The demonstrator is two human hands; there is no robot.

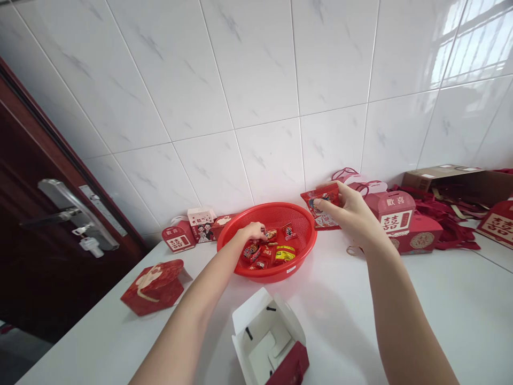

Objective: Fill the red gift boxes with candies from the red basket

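Note:
A red plastic basket (pixel 306 251) with several wrapped sweets stands near the wall. Inside it, my left hand (pixel 253 231) has its fingers bent down at a small wrapped sweet (pixel 271 234); the fingertips are partly hidden. My right hand (pixel 348 211) grips a red printed packet (pixel 324 206) between thumb and fingers, raised just right of the basket rim. An open box (pixel 270 342), white inside and dark red outside, lies nearest me, below the basket. No contents show in it apart from small black pieces on its inner walls.
A closed red box (pixel 154 287) stands at the left. Small gift boxes (pixel 201 224) line the wall behind it. More red boxes (pixel 395 214), dark red ribbons (pixel 452 230) and a cardboard box (pixel 473 184) are at the right. A door handle (pixel 78 214) shows at far left.

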